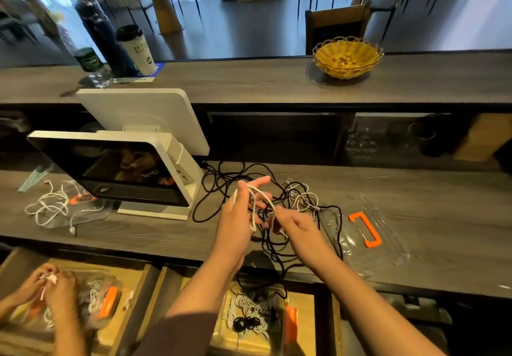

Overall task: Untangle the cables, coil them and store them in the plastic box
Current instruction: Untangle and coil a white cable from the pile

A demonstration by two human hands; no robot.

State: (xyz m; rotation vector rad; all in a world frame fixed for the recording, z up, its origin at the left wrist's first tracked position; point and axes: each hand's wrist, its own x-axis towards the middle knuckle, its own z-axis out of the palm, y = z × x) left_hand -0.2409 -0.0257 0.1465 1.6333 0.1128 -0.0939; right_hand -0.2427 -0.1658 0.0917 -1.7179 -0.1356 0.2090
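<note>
From the head camera, the left hand [243, 209] has loops of a white cable [253, 189] wound round its part-spread fingers, thumb holding the turns. The right hand [291, 224] pinches the same cable just beside it, feeding the coil. Behind both lies the tangle of black cables [221, 178] with thinner white ones mixed in, spread over the counter [415, 184], a few strands hanging off its near edge. These look light, limp and a bit springy; I'd hold near a plug end and draw slowly, since a snagged loop could drag the whole heap. The clear lid [368, 234] with its orange handle lies right of the tangle; the plastic box [289, 322] sits below the edge. A monitor [124, 167] crowds the left; the right has more room.
</note>
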